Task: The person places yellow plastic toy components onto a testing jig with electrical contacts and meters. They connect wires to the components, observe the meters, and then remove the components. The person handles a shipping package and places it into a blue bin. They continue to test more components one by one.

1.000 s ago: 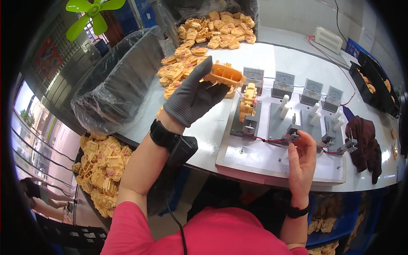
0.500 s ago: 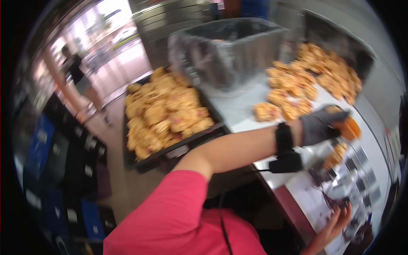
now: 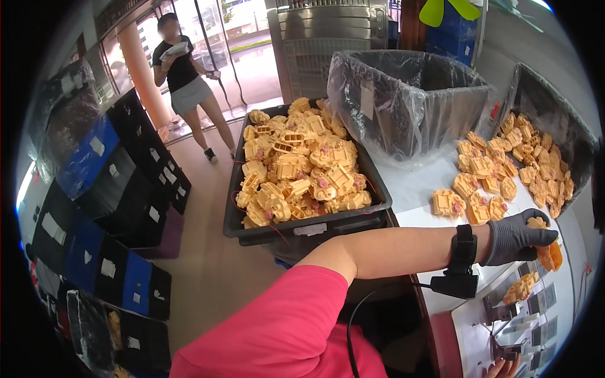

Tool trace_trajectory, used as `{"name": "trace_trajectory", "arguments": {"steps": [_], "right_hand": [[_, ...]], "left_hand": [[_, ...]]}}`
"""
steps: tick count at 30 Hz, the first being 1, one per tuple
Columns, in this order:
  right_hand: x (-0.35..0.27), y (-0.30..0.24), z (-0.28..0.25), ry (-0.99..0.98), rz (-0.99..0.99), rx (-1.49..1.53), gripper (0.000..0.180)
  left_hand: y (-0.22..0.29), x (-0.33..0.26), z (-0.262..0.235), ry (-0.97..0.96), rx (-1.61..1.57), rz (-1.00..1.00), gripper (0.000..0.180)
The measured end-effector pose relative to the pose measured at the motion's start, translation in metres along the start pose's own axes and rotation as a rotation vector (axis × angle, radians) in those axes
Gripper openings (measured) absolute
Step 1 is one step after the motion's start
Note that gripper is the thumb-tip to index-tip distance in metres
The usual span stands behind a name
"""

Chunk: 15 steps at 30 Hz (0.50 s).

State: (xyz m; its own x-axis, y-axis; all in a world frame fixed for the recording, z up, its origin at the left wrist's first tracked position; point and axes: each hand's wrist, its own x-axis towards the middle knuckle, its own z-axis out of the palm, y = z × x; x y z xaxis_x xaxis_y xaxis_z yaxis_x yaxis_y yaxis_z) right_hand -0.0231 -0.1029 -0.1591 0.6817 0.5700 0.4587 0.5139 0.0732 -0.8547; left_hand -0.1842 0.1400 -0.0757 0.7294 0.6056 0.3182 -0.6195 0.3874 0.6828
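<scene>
My left hand [image 3: 520, 238], in a grey glove, is closed around an orange, hollow plastic part [image 3: 550, 255] above the right side of the white table. A paler yellow piece [image 3: 537, 223] shows at the top of that grip. Below it, a yellow moulded plastic part [image 3: 520, 288] rests on a metal fixture [image 3: 504, 310]. Only the bare fingertips of my right hand [image 3: 503, 368] show at the lower edge, stretched out beside a small dark block [image 3: 507, 351] of the fixture. The rest of that hand is out of sight.
A black crate [image 3: 309, 232] heaped with yellow plastic parts stands left of the table [image 3: 403, 189]. Behind are a plastic-lined bin [image 3: 409, 120] and a tipped black bin [image 3: 583, 135] spilling parts. Stacked boxes [image 3: 116, 277] line the left; a person [image 3: 183, 69] stands by the doorway.
The view has swung left, so the scene sits farther right and lower. My left hand keeps the orange part; my right hand has mostly left the picture. The person now faces this way.
</scene>
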Motion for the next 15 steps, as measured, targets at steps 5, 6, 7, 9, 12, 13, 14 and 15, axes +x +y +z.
{"name": "trace_trajectory", "arguments": {"steps": [5,6,7,9,12,13,14,15], "right_hand": [[-0.001,-0.008,0.002,-0.018,-0.007,0.032,0.049],[-0.001,-0.012,0.003,-0.013,-0.015,0.023,0.049],[0.0,-0.009,0.001,-0.022,-0.021,-0.002,0.047],[0.002,0.001,-0.003,-0.04,-0.033,-0.051,0.045],[-0.002,-0.003,-0.002,0.004,-0.054,-0.016,0.039],[-0.001,-0.002,-0.002,0.0,-0.042,0.003,0.038],[0.0,0.001,0.0,-0.005,-0.029,0.023,0.038],[0.001,0.003,0.0,-0.014,-0.02,0.022,0.037]], "left_hand": [[0.0,-0.003,0.002,-0.003,0.08,-0.034,0.061],[-0.002,-0.002,0.003,-0.005,0.097,-0.043,0.069],[-0.005,0.0,0.003,0.003,0.113,-0.052,0.071],[-0.01,0.004,0.006,0.022,0.143,-0.069,0.074],[-0.011,0.007,0.013,0.014,0.242,-0.07,0.075],[-0.014,0.008,0.015,0.015,0.27,-0.068,0.074],[-0.013,0.009,0.016,-0.001,0.309,-0.062,0.074],[-0.013,0.011,0.014,-0.02,0.327,-0.054,0.073]]}}
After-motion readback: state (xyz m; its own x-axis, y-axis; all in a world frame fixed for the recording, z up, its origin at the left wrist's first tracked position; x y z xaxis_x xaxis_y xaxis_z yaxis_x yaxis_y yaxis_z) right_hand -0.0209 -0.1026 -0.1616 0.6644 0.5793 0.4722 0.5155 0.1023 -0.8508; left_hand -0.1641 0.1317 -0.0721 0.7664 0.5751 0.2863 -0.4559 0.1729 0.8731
